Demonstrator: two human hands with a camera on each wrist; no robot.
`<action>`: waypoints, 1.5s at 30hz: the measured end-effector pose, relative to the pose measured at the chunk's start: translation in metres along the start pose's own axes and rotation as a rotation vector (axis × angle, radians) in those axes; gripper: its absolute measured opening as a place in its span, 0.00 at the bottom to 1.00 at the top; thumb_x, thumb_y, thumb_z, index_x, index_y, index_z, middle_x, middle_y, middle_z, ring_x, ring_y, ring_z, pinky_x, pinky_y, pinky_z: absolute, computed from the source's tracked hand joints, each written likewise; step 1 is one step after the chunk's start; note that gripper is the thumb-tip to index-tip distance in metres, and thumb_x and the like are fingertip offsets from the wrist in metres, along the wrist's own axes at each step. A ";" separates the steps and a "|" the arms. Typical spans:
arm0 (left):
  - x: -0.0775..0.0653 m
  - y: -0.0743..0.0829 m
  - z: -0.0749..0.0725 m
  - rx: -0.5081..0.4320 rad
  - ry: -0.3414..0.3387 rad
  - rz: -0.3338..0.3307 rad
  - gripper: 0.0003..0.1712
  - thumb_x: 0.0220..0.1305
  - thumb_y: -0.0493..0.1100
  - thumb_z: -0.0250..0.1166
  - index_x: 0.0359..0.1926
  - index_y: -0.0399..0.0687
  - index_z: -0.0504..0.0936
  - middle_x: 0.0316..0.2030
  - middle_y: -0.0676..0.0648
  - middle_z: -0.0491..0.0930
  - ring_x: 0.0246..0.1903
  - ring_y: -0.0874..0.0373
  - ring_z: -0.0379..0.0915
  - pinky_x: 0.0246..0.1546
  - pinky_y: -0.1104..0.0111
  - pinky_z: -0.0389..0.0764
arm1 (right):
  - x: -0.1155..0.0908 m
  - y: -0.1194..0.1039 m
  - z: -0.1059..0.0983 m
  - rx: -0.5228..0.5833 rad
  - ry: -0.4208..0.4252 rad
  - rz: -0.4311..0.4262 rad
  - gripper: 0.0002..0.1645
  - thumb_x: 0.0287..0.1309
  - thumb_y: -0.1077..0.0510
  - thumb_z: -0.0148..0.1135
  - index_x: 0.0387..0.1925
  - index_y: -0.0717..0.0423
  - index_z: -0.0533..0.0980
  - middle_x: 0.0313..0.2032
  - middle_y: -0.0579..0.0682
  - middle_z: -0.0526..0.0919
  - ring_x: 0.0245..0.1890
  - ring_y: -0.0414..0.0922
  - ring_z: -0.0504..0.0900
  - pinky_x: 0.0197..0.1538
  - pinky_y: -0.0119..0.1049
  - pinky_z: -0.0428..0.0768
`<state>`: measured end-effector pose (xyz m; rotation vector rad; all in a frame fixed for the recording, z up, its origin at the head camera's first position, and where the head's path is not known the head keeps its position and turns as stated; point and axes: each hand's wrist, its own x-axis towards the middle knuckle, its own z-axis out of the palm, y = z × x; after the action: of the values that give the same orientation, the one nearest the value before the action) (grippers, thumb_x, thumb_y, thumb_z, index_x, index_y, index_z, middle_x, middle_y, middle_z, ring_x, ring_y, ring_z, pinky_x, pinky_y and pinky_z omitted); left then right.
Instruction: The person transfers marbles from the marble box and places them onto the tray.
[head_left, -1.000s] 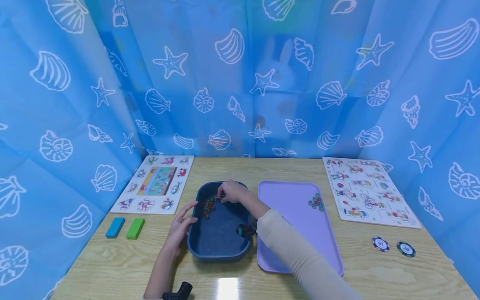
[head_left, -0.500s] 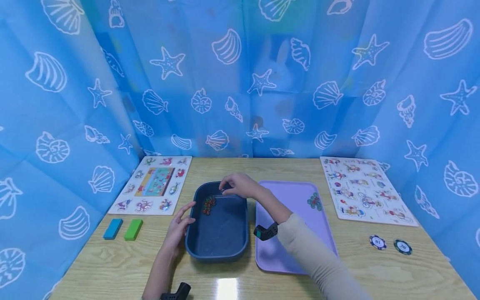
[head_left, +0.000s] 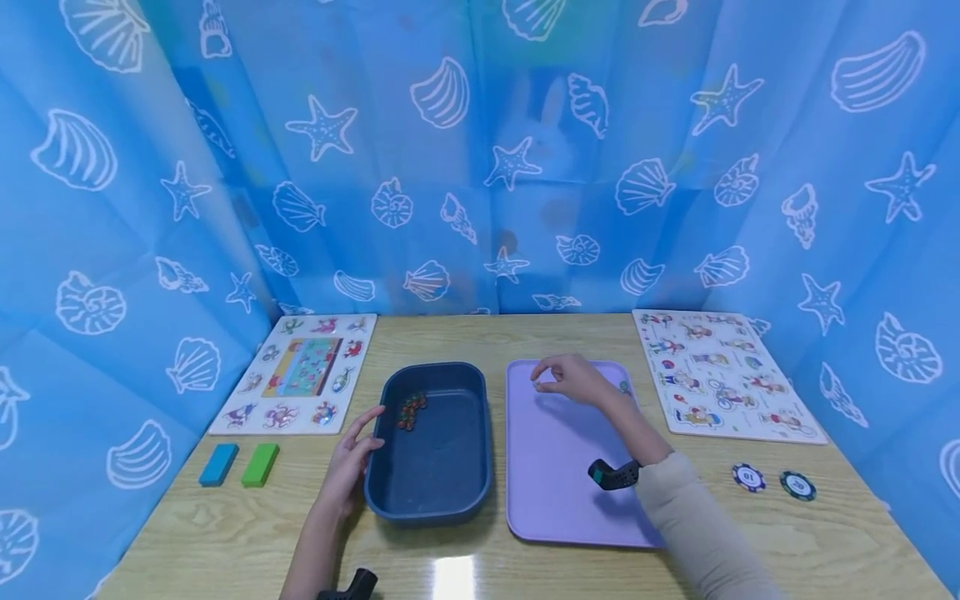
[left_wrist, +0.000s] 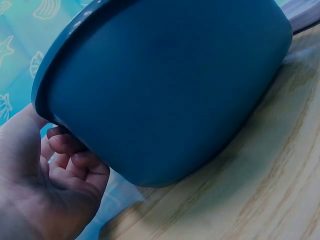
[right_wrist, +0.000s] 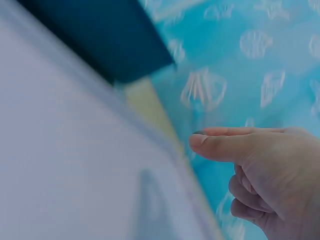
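Note:
A dark blue basin (head_left: 429, 454) sits in the middle of the table, with a cluster of small red and green glass beads (head_left: 410, 412) at its inner left side. My left hand (head_left: 351, 462) grips the basin's left rim; in the left wrist view its fingers curl below the rim. Above the upper part of a lilac tray (head_left: 562, 483), my right hand (head_left: 573, 379) pinches a small dark greenish bead (right_wrist: 200, 133) between thumb and index fingertip, mostly hidden by them. Other beads (head_left: 625, 387) on the tray's right side are largely covered by my right hand.
A sea-animal puzzle board (head_left: 300, 371) lies at the back left, with a blue block (head_left: 218, 465) and a green block (head_left: 260, 465) before it. At right are another picture puzzle board (head_left: 723, 375) and two poker chips (head_left: 748, 477). A shell-print curtain (head_left: 480, 208) surrounds the table.
My right hand has lifted out of the basin and moved right over the tray, pinching a bead. The left hand stays at the basin's rim. The head view has shifted slightly.

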<state>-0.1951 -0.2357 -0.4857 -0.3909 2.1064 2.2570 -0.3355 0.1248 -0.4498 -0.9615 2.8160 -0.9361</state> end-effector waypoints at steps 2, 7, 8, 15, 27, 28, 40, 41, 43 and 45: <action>-0.001 -0.001 -0.001 0.008 0.005 0.000 0.25 0.58 0.39 0.53 0.56 0.65 0.69 0.11 0.56 0.57 0.11 0.63 0.54 0.15 0.74 0.57 | -0.008 0.013 0.000 0.000 -0.018 0.035 0.10 0.50 0.56 0.62 0.37 0.52 0.80 0.15 0.43 0.63 0.16 0.39 0.58 0.22 0.30 0.60; -0.002 -0.001 -0.003 0.028 0.014 -0.003 0.25 0.58 0.40 0.53 0.57 0.65 0.68 0.12 0.57 0.57 0.12 0.63 0.55 0.17 0.74 0.58 | -0.022 0.036 0.000 -0.006 -0.037 0.091 0.08 0.49 0.58 0.63 0.35 0.50 0.80 0.24 0.48 0.76 0.20 0.39 0.65 0.26 0.31 0.64; -0.002 -0.001 -0.003 0.028 0.015 -0.004 0.25 0.58 0.40 0.53 0.57 0.65 0.68 0.12 0.57 0.57 0.12 0.63 0.55 0.17 0.74 0.58 | -0.024 0.039 0.000 -0.012 -0.038 0.099 0.08 0.49 0.57 0.64 0.35 0.49 0.80 0.26 0.48 0.79 0.23 0.38 0.67 0.28 0.30 0.65; -0.006 0.003 -0.002 0.020 0.009 -0.017 0.25 0.59 0.39 0.52 0.58 0.64 0.67 0.12 0.57 0.57 0.12 0.64 0.54 0.16 0.75 0.58 | -0.025 0.038 -0.004 -0.029 -0.019 0.076 0.11 0.48 0.58 0.64 0.38 0.49 0.80 0.24 0.44 0.75 0.19 0.39 0.62 0.24 0.30 0.62; -0.005 0.002 -0.003 -0.009 0.004 -0.031 0.25 0.59 0.38 0.53 0.57 0.63 0.69 0.11 0.56 0.56 0.11 0.64 0.54 0.15 0.74 0.58 | 0.025 -0.053 0.008 0.019 -0.014 -0.108 0.11 0.53 0.54 0.60 0.40 0.46 0.79 0.11 0.42 0.56 0.13 0.39 0.55 0.20 0.30 0.59; -0.004 0.001 -0.003 -0.006 0.008 -0.029 0.25 0.59 0.38 0.53 0.57 0.63 0.69 0.11 0.56 0.56 0.11 0.63 0.54 0.15 0.74 0.58 | 0.031 -0.061 0.010 0.029 -0.020 -0.122 0.10 0.53 0.54 0.60 0.39 0.46 0.79 0.11 0.42 0.56 0.12 0.40 0.55 0.20 0.31 0.59; 0.000 0.000 -0.001 -0.017 -0.017 -0.024 0.25 0.60 0.39 0.54 0.57 0.64 0.68 0.11 0.56 0.57 0.11 0.63 0.55 0.15 0.74 0.59 | 0.087 -0.119 0.053 0.008 -0.153 -0.212 0.10 0.54 0.53 0.59 0.39 0.46 0.80 0.20 0.42 0.68 0.14 0.39 0.58 0.23 0.28 0.60; 0.000 0.000 -0.001 -0.016 -0.016 -0.024 0.24 0.60 0.40 0.53 0.57 0.64 0.68 0.11 0.56 0.57 0.11 0.63 0.55 0.15 0.74 0.59 | 0.091 -0.120 0.056 0.012 -0.166 -0.211 0.10 0.54 0.54 0.59 0.39 0.46 0.80 0.22 0.41 0.70 0.14 0.39 0.58 0.23 0.27 0.60; 0.000 0.000 -0.001 -0.015 -0.015 -0.022 0.24 0.60 0.40 0.53 0.57 0.64 0.68 0.11 0.56 0.57 0.11 0.63 0.55 0.15 0.74 0.59 | 0.096 -0.122 0.063 0.007 -0.186 -0.210 0.10 0.53 0.55 0.60 0.39 0.47 0.80 0.23 0.42 0.70 0.13 0.38 0.58 0.23 0.27 0.60; 0.000 0.000 -0.001 -0.016 -0.016 -0.018 0.24 0.59 0.39 0.53 0.57 0.64 0.68 0.11 0.56 0.57 0.11 0.64 0.55 0.15 0.75 0.59 | 0.099 -0.124 0.068 -0.005 -0.203 -0.202 0.10 0.53 0.56 0.60 0.38 0.48 0.80 0.20 0.43 0.68 0.12 0.38 0.58 0.22 0.27 0.60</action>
<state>-0.1945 -0.2365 -0.4861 -0.3889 2.0706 2.2603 -0.3337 -0.0455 -0.4213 -1.2810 2.5916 -0.7961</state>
